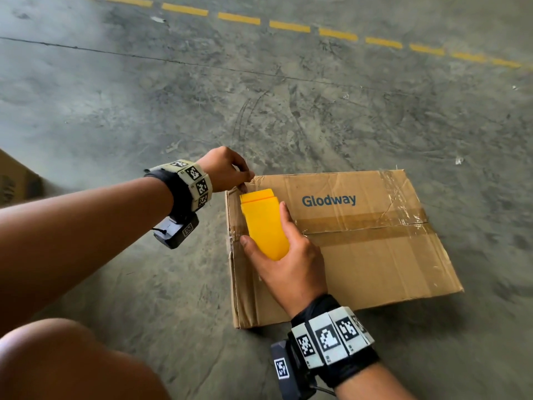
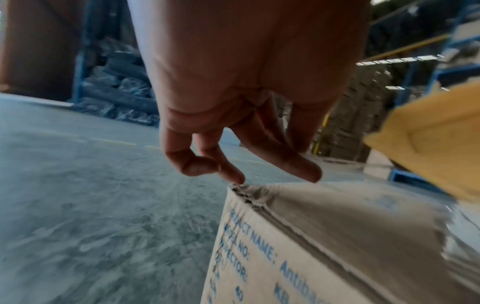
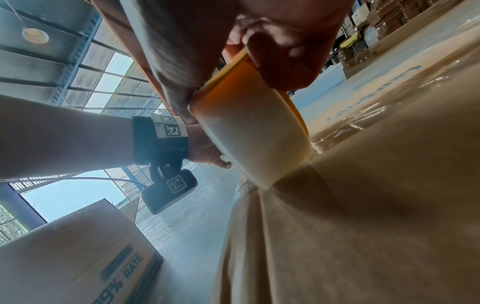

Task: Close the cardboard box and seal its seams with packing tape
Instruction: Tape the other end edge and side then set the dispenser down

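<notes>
Cardboard box [image 1: 360, 255] is lying flat on the concrete floor [image 1: 144, 111], flaps down, w/ brown tape running along the centre seam and clear tape crossing near the far right end. "Glodway" is printed on top.

I'm holding the yellow tape dispenser [image 1: 264, 223] in my right hand [image 1: 288, 261]: thumb on its left side, index finger along its right side, the rest of the fingers curled underneath. It's sitting over the box's left end, nose pointing away from me toward the far left corner. From the right wrist view the tape roll [image 3: 259, 139] is touching the box top right at the left edge, w/ my fingers [image 3: 283, 51] wrapping the dispenser above it.

My left hand [image 1: 223, 168] is hovering at the far left corner of the box, just beyond the dispenser's nose. Left wrist view: thumb and index finger [image 2: 228, 170] are pinching together right at the frayed corner, tips touching the cardboard; whether a tape end is btwn them I can't tell. Other fingers are lying loosely extended just above the box top.

Second box [image 3: 78, 257] is standing on the floor off to my left, apart from the one I'm working on.
</notes>
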